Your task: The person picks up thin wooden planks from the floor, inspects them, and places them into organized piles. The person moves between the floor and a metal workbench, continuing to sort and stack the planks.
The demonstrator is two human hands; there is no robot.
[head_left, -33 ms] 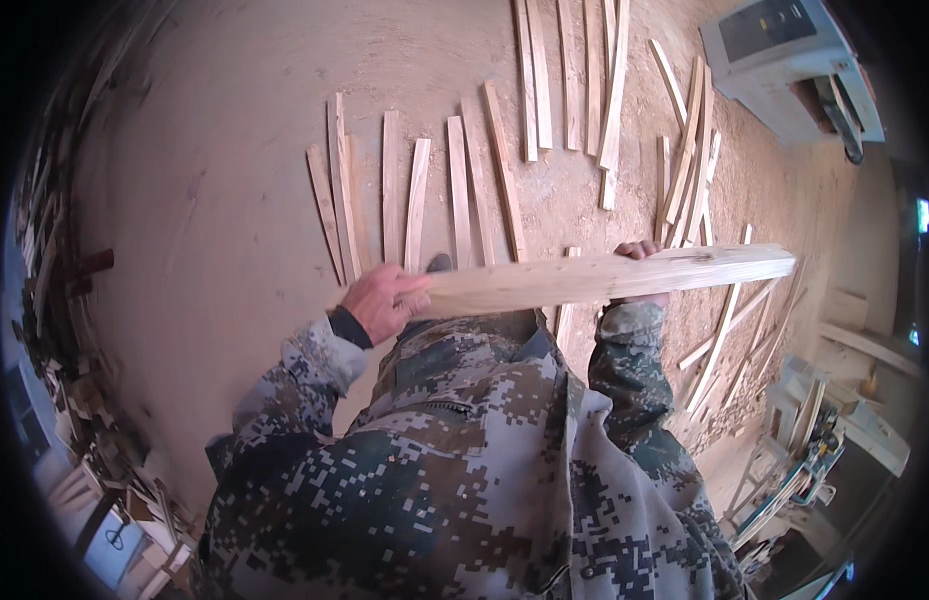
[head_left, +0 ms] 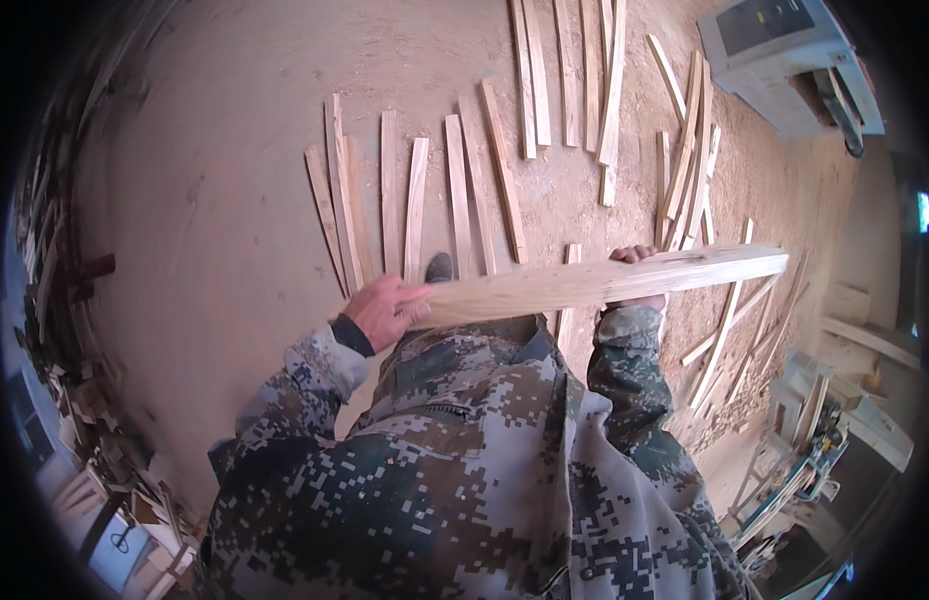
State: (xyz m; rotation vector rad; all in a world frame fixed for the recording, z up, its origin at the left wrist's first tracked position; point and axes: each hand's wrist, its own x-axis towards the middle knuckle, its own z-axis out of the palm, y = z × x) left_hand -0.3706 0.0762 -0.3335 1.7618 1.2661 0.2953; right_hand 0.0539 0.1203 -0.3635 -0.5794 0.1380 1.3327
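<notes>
Floor (head_left: 215, 260) dusty, wood strips (head_left: 458, 190) strewn; machine (head_left: 760, 80) beyond; board (head_left: 555, 284) held.

Long narrow pale wood board (head_left: 565, 285), visible grain, some darker marks toward its right part. Held crosswise in front of the body, off the floor, right end slightly higher in view. Left end in the left hand (head_left: 379, 313), right hand (head_left: 636, 254) wrapped around it past mid-length.

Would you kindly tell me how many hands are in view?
2: the left hand at the left end of the board, and the right hand farther right along it, partly hidden.
</notes>
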